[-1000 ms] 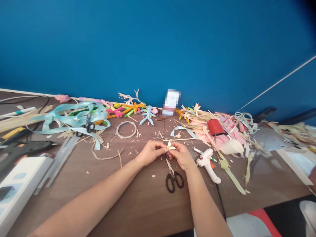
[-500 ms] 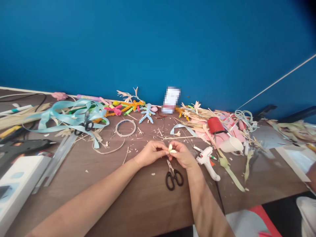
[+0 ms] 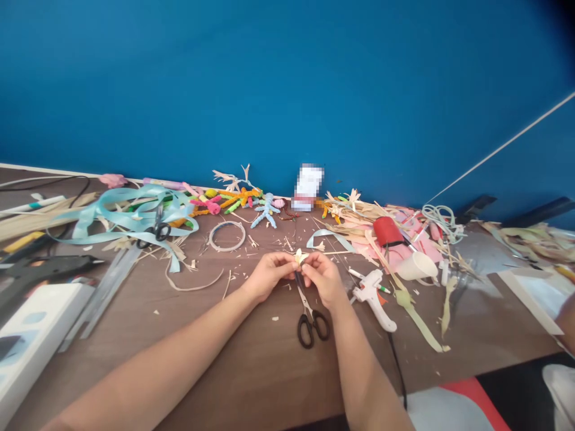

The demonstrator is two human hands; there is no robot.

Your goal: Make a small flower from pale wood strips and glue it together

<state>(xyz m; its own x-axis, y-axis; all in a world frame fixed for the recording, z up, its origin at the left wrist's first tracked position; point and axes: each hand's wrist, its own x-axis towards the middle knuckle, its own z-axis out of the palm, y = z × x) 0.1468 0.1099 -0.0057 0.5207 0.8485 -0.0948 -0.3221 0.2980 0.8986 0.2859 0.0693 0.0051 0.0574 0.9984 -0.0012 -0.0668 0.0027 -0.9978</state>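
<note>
Between my fingertips is a small cream flower-like piece (image 3: 300, 256) with a few pointed petals. My left hand (image 3: 272, 272) pinches it from the left side. My right hand (image 3: 322, 276) pinches it from the right, fingers closed. Black-handled scissors (image 3: 309, 317) lie on the table just below the hands, their blades pointing up toward the piece. To the right of my right hand rests a white glue gun (image 3: 374, 298) with its cord running to the table edge.
Pale blue ribbon (image 3: 121, 209), another pair of scissors (image 3: 153, 233) and a dark glue gun (image 3: 49, 266) lie left, behind a white power strip (image 3: 58, 311). A ring of tape (image 3: 227, 236), scraps, a red spool (image 3: 389, 231) and a paper cup (image 3: 417, 266) spread along the back.
Both hands and the cream piece have shifted slightly left and up in view. The petals now face differently, and more of the scissor blades shows. Both hands keep their pinch.
</note>
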